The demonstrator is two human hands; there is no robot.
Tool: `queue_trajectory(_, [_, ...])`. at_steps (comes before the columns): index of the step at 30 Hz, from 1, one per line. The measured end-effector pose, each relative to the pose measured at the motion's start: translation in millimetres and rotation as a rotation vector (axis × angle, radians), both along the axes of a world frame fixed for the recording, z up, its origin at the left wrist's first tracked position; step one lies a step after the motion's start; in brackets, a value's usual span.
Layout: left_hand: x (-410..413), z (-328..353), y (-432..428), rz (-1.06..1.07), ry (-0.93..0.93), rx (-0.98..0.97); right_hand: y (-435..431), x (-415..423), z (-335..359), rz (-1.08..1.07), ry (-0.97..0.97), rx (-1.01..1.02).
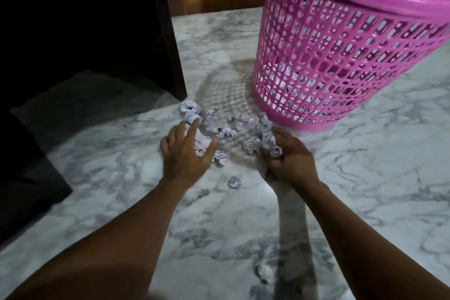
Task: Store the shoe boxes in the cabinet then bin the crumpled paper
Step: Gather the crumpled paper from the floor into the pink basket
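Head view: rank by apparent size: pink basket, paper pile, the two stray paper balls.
1. pink basket
2. paper pile
3. upper stray ball and lower stray ball: these look about alike. The lower one is blurred and nearer the camera, so they are left unranked.

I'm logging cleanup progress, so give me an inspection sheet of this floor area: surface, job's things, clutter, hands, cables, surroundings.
Surface: marble floor, partly shadowed.
Job's things: crumpled paper pile beside the pink basket, more paper inside it; shoe boxes not seen.
Clutter: two stray paper balls nearer the person.
Hands: left hand open, fingers spread over the pile; right hand grips part of it.
Cables: nothing seen.
Surroundings: dark furniture at left.
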State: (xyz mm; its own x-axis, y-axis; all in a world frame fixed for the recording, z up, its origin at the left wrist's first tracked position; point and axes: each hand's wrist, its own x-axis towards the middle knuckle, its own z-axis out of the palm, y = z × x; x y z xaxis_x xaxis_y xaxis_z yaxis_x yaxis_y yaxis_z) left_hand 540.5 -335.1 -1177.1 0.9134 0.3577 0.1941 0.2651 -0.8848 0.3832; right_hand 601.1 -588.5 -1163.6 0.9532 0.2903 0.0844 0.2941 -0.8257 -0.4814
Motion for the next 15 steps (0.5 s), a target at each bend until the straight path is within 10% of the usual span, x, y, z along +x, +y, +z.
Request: queue_trajectory(15, [-19, 12, -49, -0.219, -0.094, -0.029, 45, -41, 5, 0.277, -0.061, 0.044])
